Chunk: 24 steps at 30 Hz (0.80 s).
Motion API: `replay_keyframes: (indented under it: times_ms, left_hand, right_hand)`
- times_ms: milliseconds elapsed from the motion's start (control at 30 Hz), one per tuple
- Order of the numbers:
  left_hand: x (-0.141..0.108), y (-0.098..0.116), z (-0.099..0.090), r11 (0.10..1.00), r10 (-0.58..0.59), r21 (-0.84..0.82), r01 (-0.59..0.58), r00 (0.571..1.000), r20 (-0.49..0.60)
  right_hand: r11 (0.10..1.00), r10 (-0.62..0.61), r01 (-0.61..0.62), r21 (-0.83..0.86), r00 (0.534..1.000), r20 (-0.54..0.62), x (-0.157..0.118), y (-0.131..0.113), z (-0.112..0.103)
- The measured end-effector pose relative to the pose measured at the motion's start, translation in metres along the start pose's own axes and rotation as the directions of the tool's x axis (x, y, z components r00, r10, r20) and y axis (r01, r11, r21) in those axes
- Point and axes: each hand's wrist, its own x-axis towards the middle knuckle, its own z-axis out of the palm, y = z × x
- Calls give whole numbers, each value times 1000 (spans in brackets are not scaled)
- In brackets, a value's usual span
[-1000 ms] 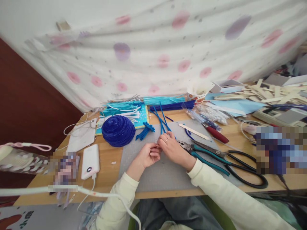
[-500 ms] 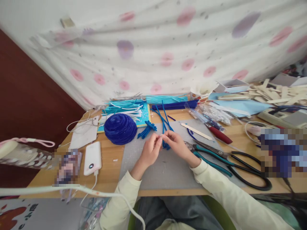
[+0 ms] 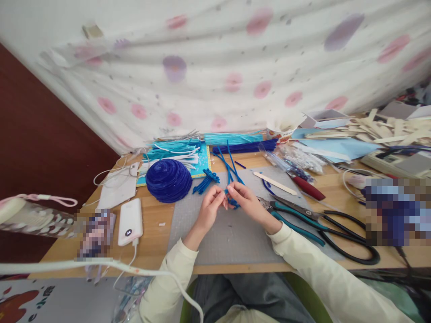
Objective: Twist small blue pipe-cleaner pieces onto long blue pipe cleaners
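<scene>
My left hand (image 3: 209, 209) and my right hand (image 3: 245, 202) meet over the grey cutting mat (image 3: 222, 244), thumbs and index fingers pinched. What lies between the fingertips is too small to make out. Long blue pipe cleaners (image 3: 230, 165) cross just behind my right hand, and more blue shows beneath its fingers. Left of my hands lies a bundle of bent blue pipe cleaners (image 3: 206, 181). Beyond it sits a dark blue dome of coiled pipe cleaner (image 3: 169, 180). A wooden craft stick (image 3: 275, 183) lies on the mat to the right.
Teal-handled pliers (image 3: 296, 215) and black-handled scissors (image 3: 350, 235) lie by my right forearm, near a red-handled tool (image 3: 309, 187). A white power bank (image 3: 130, 222) is at left. Pipe cleaner bundles (image 3: 245, 146), a paper cup (image 3: 281, 133) and loose wooden sticks (image 3: 393, 128) line the back.
My fingertips have parted slightly and the left hand has tipped a little downward. The pipe cleaners, dome and tools stay where they were; the view has shifted slightly.
</scene>
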Motion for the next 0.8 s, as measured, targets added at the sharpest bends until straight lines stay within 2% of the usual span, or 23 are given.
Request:
replay_keyframes:
  times_ms: [133, 333, 533, 633, 800]
  left_hand:
    - [1, -1, -3, 1000, 3, -4, -3, 1000, -1]
    - [0, 3, -3, 995, -69, -73, 73, 996, 56]
    - [1, 2, -5, 997, -37, 61, 36, 999, 4]
    - [1, 1, -7, 993, 14, 118, -15, 1000, 4]
    - [0, 7, -6, 981, 11, 195, -14, 1000, 16]
  right_hand:
    - [1000, 10, -10, -4, 1000, -26, 0, -3, -1]
    - [994, -51, 48, -100, 998, -33, 0, -2, -8]
    - [971, -102, 100, -215, 995, 2, -1, -5, -9]
    - [979, -69, 74, -189, 997, 34, -2, -9, -7]
    - [991, -50, 55, -121, 998, 45, -5, -12, -4]
